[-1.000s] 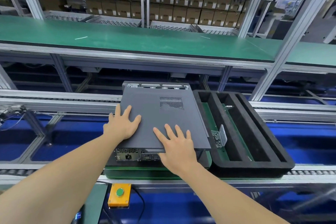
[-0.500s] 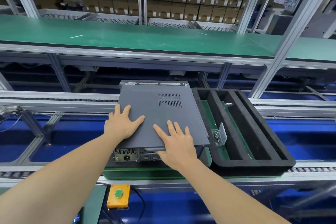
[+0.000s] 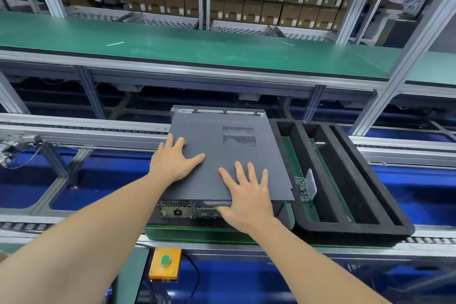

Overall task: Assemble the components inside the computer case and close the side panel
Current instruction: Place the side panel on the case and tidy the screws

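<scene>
**While both palms press, the panel lies on the case**

As it lies flat on top of the computer case (image 3: 176, 212), the dark side panel (image 3: 222, 153) overhangs the case's near, port-bearing face, and a strip of metal frame shows past its far edge. The left grip (image 3: 172, 163) rests released, fingers straight, on the panel's left edge. The right grip (image 3: 246, 195) is also unclenched, fingers spread flat near the front edge, thumb down at that edge. The case sits on a green pallet (image 3: 197, 233) on the roller conveyor (image 3: 24, 226). Just to its right lies a black foam tray (image 3: 357, 227) holding a clear box of screws (image 3: 307, 186). A yellow button box (image 3: 164, 263) sits below; a green worktop (image 3: 172, 42) runs beyond.
</scene>
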`<act>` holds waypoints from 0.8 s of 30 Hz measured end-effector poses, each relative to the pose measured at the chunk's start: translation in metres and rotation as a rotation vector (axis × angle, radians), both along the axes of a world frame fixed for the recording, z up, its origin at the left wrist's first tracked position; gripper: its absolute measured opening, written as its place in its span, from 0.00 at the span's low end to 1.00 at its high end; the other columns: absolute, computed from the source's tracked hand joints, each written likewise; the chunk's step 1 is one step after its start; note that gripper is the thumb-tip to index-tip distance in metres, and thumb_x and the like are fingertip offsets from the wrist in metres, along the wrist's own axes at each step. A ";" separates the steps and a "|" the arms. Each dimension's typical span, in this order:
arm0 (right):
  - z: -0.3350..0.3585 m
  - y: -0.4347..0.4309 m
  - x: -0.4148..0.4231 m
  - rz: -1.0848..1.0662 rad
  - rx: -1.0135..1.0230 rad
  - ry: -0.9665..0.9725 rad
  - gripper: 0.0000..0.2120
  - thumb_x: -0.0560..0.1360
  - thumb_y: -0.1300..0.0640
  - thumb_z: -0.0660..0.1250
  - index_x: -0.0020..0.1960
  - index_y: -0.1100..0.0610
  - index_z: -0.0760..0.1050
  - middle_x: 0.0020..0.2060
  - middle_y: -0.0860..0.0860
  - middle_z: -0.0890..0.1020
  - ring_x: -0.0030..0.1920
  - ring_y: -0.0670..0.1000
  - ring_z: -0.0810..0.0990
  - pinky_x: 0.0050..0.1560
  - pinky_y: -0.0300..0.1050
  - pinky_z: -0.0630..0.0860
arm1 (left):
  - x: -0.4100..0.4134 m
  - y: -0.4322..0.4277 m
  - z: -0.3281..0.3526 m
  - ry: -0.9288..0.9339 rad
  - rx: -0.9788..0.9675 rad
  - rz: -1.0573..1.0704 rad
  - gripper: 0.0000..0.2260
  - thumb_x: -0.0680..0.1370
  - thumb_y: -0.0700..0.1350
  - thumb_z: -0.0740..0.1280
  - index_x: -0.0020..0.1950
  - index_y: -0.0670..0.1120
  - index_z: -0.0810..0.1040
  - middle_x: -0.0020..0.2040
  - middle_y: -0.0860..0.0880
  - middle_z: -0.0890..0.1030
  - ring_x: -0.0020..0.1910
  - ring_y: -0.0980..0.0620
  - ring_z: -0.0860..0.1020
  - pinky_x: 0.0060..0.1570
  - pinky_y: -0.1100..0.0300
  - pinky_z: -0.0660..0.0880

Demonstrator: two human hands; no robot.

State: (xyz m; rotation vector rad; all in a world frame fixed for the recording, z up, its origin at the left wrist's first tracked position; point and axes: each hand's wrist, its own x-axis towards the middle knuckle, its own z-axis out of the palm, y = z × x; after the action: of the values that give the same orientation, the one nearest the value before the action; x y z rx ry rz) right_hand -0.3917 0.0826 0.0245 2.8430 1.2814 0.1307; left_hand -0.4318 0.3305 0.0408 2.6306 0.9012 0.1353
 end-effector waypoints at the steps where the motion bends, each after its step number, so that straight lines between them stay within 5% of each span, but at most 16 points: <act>1: 0.001 0.001 0.002 0.005 -0.008 0.005 0.44 0.75 0.25 0.56 0.84 0.40 0.42 0.85 0.56 0.51 0.83 0.68 0.46 0.77 0.77 0.42 | 0.001 0.001 0.000 0.011 0.002 -0.003 0.39 0.69 0.79 0.56 0.71 0.55 0.66 0.79 0.48 0.60 0.74 0.41 0.66 0.67 0.41 0.70; 7: 0.010 0.007 0.012 0.008 0.007 0.011 0.47 0.70 0.19 0.53 0.82 0.38 0.48 0.82 0.54 0.57 0.80 0.64 0.54 0.77 0.76 0.48 | 0.012 0.008 0.003 0.034 -0.008 0.004 0.40 0.67 0.79 0.57 0.70 0.55 0.67 0.76 0.48 0.63 0.72 0.41 0.68 0.67 0.41 0.68; 15: 0.012 0.018 0.037 -0.017 0.024 0.196 0.60 0.57 0.07 0.42 0.83 0.33 0.42 0.86 0.50 0.48 0.85 0.62 0.43 0.79 0.73 0.39 | 0.029 0.018 0.003 0.091 0.025 0.007 0.42 0.64 0.82 0.53 0.69 0.56 0.66 0.75 0.48 0.64 0.73 0.41 0.67 0.69 0.37 0.63; 21: 0.010 0.018 0.036 -0.015 0.093 0.210 0.54 0.61 0.09 0.40 0.83 0.31 0.47 0.86 0.49 0.51 0.85 0.60 0.43 0.78 0.72 0.33 | 0.025 0.010 -0.004 0.084 0.058 0.040 0.42 0.66 0.83 0.49 0.70 0.58 0.64 0.83 0.51 0.53 0.76 0.39 0.63 0.68 0.34 0.61; 24: 0.017 0.016 0.044 -0.084 0.231 0.258 0.39 0.74 0.17 0.42 0.78 0.31 0.65 0.81 0.45 0.66 0.83 0.55 0.59 0.81 0.63 0.53 | 0.019 0.005 -0.005 0.097 0.063 0.054 0.42 0.65 0.84 0.47 0.70 0.60 0.63 0.82 0.54 0.51 0.74 0.37 0.65 0.65 0.35 0.63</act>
State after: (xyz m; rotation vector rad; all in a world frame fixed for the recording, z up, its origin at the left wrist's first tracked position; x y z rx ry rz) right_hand -0.3480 0.0989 0.0415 3.1927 1.2585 -0.1001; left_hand -0.4124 0.3358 0.0355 2.6916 1.0166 0.0511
